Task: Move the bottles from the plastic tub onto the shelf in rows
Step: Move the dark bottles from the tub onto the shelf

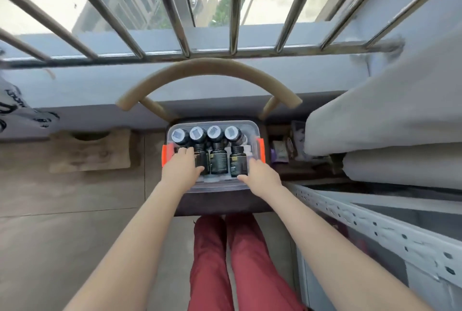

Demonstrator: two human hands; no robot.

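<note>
A clear plastic tub (215, 187) with orange side clips sits on a dark chair seat below me. Several dark bottles stand upright along its far side (197, 134), and others lie flat in front of them (218, 160). My left hand (181, 167) reaches into the tub's left side, fingers curled over a lying bottle. My right hand (260, 173) grips the rightmost lying bottle (237, 163), thumb under it. The white metal shelf (375, 225) with a perforated frame stands at lower right.
The chair's curved tan backrest (207, 70) arcs behind the tub. A window with metal bars (185, 35) is beyond. Folded grey bedding (390, 135) lies on the right, small clutter beside the chair. My red-trousered legs (232, 260) stand on a tiled floor.
</note>
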